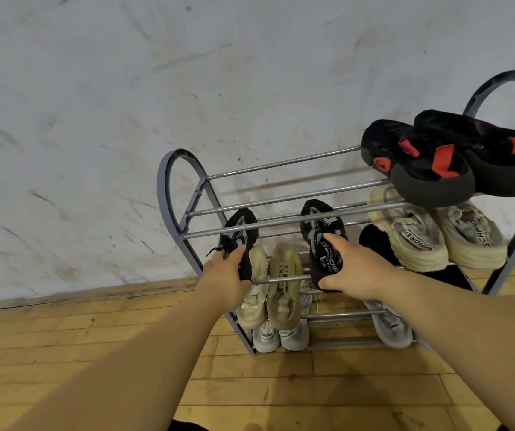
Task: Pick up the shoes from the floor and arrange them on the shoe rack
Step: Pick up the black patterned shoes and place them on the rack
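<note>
Shoes in black knit with white markings are the two being handled, one in each grip, at the left half of the grey shoe rack point(169, 181) that stands against the scuffed wall point(94, 119) on the wooden floor point(281, 393).

The left grip point(225, 281) is closed on the heel end of the left black shoe point(239, 236), with fingers curled over its collar near the loose laces. That shoe points toe-first toward the wall, its front half passing beneath the top tier's rails and its heel near the front rail of the second tier.

Below and just right of this grip, a beige pair point(282, 287) sits on the third tier, with a pale pair point(281, 339) on the lowest tier under it.

The right grip point(352, 272) holds the right black shoe point(323, 244): forefinger laid along the tongue, thumb wrapped under the heel. This shoe also aims at the wall, well apart from its partner, with its heel at the same front rail. Whether either shoe's weight is on the rails cannot be told.

A grey shoe point(389, 325) lies on the bottom tier below the right wrist. Farther right, a cream pair point(417, 234) rests on the second tier, and a black-and-red pair point(430, 163) sits on the top tier above it.
</note>
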